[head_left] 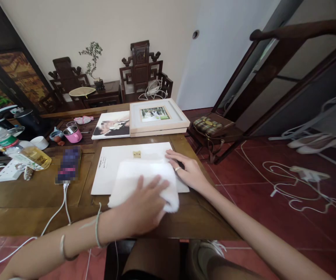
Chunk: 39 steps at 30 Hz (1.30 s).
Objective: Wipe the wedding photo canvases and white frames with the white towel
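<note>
A folded white towel (144, 167) lies over a flat white board (104, 177), its near end reaching past the board's front edge. My left hand (144, 206) rests palm down on the towel, its fingers spread and slightly blurred. On the board's right edge, my right hand (187, 169) lies with fingers stretched out, beside the towel. Small dark print runs along the board's left side. Just beyond the towel sits a small yellowish piece (137, 154) with dark spots. What lies under the towel is hidden.
Behind the board are a framed photo (159, 126) and a picture panel (112, 132). To the left are a phone (69, 165) with a white cable, an oil-coloured bottle (36, 155) and a pink mug (72, 134). A wooden chair (235, 124) holding a bag stands at the right.
</note>
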Available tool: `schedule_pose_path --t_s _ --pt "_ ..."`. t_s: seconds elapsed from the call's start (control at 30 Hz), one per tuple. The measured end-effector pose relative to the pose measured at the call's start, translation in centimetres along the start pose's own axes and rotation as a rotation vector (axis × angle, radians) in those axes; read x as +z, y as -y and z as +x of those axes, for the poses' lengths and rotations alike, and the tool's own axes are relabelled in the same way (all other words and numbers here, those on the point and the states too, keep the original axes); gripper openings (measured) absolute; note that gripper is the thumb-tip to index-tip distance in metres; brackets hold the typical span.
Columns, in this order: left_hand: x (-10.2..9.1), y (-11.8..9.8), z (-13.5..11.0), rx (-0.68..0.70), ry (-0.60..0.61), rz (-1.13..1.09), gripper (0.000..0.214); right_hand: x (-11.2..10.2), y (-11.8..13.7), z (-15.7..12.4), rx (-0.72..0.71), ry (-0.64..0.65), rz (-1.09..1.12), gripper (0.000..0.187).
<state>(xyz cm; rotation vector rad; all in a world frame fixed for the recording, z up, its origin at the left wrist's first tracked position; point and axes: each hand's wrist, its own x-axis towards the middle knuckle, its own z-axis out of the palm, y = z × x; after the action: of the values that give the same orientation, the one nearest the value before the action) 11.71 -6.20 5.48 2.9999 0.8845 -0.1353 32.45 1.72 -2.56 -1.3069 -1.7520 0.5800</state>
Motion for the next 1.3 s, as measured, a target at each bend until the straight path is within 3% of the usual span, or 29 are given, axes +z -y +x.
schedule_pose_path --t_s 0.13,0.27,0.37,0.47,0.67,0.83,0.93,1.13,1.2,1.3 --pt "-0.9 5.2 3.1 -0.141 0.015 -0.074 0.020 0.3 0.0 -0.2 -0.097 0.010 -0.093 0.031" --pt "-2.0 9.1 7.3 -0.120 0.033 -0.181 0.025 0.4 0.3 -0.3 -0.156 0.043 -0.135 0.036" --pt "-2.5 9.9 10.4 -0.004 0.003 -0.198 0.027 0.2 0.7 -0.3 -0.188 0.053 -0.163 0.036" --pt "-2.1 9.8 12.0 0.036 -0.002 -0.190 0.021 0.1 0.8 -0.2 -0.201 0.054 -0.178 0.035" --pt "-0.1 10.1 9.4 -0.132 -0.081 -0.141 0.038 0.4 0.2 -0.4 -0.158 0.051 -0.165 0.035" --pt "0.7 8.0 7.5 -0.209 -0.050 -0.043 0.043 0.6 -0.2 -0.3 -0.161 0.040 -0.157 0.035" --pt "1.2 4.9 6.0 -0.218 -0.008 0.052 0.037 0.6 -0.3 -0.3 -0.176 0.053 -0.165 0.035" --pt "2.1 -2.0 1.1 -0.077 -0.072 0.128 0.025 0.4 -0.4 -0.4 -0.171 0.071 -0.128 0.040" --pt "1.8 -2.4 0.5 -0.062 -0.051 0.118 0.024 0.4 -0.4 -0.4 -0.169 0.076 -0.118 0.042" --pt "1.0 -0.5 1.3 -0.076 -0.026 0.091 0.025 0.4 -0.2 -0.4 -0.142 0.069 -0.134 0.043"
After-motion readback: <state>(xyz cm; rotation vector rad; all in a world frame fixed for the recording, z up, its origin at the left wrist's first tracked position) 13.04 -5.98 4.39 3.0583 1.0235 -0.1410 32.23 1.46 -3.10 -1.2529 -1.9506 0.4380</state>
